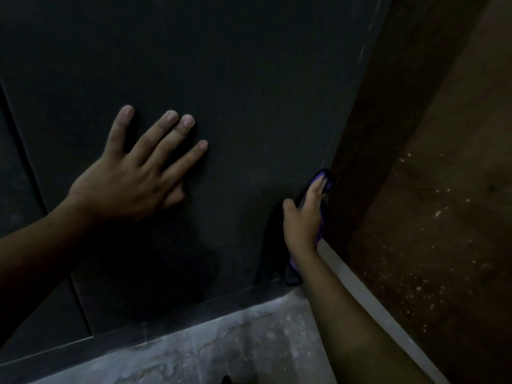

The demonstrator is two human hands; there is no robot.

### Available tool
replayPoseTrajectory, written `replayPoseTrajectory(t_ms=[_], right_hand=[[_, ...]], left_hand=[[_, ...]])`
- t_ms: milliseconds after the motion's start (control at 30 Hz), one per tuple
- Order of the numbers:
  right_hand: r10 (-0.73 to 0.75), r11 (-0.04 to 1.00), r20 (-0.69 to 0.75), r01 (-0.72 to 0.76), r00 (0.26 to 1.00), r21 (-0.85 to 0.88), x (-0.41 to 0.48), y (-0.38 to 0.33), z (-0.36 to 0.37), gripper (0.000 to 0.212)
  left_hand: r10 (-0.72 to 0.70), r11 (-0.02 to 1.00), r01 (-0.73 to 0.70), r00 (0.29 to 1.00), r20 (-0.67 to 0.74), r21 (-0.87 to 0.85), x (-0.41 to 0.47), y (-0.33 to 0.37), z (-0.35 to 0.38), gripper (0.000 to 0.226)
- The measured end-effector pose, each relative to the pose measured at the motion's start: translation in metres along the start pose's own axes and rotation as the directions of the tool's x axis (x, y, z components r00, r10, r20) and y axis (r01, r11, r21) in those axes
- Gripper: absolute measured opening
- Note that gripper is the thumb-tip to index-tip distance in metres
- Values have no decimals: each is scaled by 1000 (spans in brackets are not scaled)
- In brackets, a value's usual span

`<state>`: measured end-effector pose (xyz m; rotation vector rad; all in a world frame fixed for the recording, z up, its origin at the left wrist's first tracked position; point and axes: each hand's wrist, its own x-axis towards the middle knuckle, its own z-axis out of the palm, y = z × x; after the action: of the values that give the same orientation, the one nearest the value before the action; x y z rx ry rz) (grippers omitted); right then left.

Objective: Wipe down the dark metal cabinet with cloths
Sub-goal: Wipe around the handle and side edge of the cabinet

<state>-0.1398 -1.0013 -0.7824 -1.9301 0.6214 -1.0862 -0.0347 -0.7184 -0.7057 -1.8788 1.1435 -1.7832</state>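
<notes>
**Cloth pressed along the cabinet's right edge**

The dark metal cabinet (249, 79) fills most of the view, its flat front panel rising from a grey, cracked floor (235, 350).

The left hand (130, 184) lies flat on the panel, palm down, fingers straight and spread and pointing up and to the right. It holds nothing.

The right hand (303, 220) is low on the panel, close to the cabinet's lower right corner. It presses a purple and black cloth (293, 273) against the metal. The fingers are stretched out rather than curled, and the thumb is set apart on the left side, so the hand bears on the cloth with a flat palm instead of pinching it.

The cloth is long and narrow as it lies. Its long axis follows the cabinet's right vertical edge, running from lower left to upper right in the view. The upper end shows purple just past the fingertips, touching the edge. The lower end hangs dark below the wrist, near the cabinet's bottom rail.

Beside that edge stands a brown wall (443, 189) flecked with pale specks, and a pale strip (360, 286) runs along its foot.
</notes>
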Motion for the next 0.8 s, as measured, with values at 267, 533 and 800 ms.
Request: replayPoseTrajectory(t_ms=[267,533,800], right_hand=[[441,888,208,-458,873,37,-87,50,32,113],[548,796,359,-603,755,52,-150,25,64,107],[-82,978,586,-47,806,201,-242,-13,110,108]], left_hand=[[30,999,-27,997,72,-43,-2,2,-2,69],[13,999,-9,998,66,-52,-1,3,-3,66],[-1,999,4,997,79,-31,2,3,-8,63]])
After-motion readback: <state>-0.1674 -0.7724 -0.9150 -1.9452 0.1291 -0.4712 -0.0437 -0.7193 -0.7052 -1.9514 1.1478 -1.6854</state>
